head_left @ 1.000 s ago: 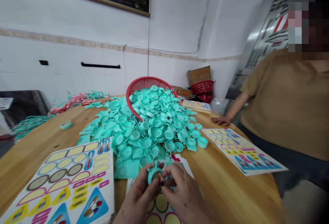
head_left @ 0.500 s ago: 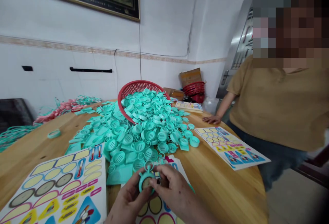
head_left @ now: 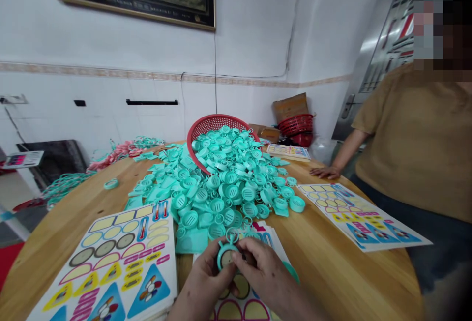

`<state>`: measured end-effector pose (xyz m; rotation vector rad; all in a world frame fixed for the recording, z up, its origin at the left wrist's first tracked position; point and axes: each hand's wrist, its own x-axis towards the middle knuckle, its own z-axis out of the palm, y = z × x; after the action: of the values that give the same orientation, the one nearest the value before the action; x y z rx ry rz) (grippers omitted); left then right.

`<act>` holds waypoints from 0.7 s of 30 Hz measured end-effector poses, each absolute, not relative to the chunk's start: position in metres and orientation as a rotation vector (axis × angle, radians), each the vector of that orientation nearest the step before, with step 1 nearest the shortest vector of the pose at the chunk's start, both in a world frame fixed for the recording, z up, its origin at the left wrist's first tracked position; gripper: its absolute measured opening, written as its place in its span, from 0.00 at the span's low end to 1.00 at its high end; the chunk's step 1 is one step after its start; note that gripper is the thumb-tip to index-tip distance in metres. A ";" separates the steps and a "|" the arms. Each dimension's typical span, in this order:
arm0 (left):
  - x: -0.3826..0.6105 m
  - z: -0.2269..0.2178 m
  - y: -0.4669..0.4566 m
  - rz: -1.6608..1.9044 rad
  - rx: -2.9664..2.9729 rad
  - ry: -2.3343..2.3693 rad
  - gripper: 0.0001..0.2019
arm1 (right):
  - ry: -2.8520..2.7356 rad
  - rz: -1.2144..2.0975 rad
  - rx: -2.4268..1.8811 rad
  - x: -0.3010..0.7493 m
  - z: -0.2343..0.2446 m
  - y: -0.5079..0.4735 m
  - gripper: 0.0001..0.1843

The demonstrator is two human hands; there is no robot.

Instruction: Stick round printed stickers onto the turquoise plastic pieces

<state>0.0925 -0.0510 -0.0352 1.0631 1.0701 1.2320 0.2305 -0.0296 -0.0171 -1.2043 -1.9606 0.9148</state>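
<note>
Over sticker sheets [head_left: 110,257], hands [head_left: 263,277] pinch turquoise plastic ring [head_left: 220,258]

Forward passage of the right hand [head_left: 269,277] was blocked by heaped teal plastic pieces [head_left: 224,183]; room was left to its right over the wood tabletop [head_left: 332,272].

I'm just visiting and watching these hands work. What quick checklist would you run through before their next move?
Left hand and right hand both on the teal plastic ring: ok.
Disc inside the ring sitting straight: cannot tell, fingers hide part of it.
Sticker sheet under the hands lying flat: ok.
Red basket upright: not ok, it lies tipped behind the heap of teal pieces.
Co-worker's hand away from the ring: ok, it rests on the wooden table across from the hands.
</note>
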 end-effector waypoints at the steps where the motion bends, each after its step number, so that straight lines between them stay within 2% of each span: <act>1: 0.093 -0.033 -0.052 1.228 1.073 1.066 0.25 | -1.951 0.932 -1.201 0.230 -0.017 -0.029 0.08; 13: 0.091 -0.025 -0.054 1.139 1.109 1.088 0.32 | -1.938 0.954 -1.192 0.230 -0.022 -0.025 0.11; 18: 0.086 -0.033 -0.053 1.140 1.157 1.063 0.29 | -1.930 0.948 -1.197 0.233 -0.029 -0.020 0.12; 21: 0.082 -0.035 -0.052 1.136 1.142 1.014 0.34 | -1.839 0.935 -1.210 0.238 -0.030 -0.010 0.15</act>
<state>0.0820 -0.0523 -0.0346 1.1415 1.0135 1.1357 0.2378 -0.0100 -0.0299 -1.2099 -1.8391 0.9351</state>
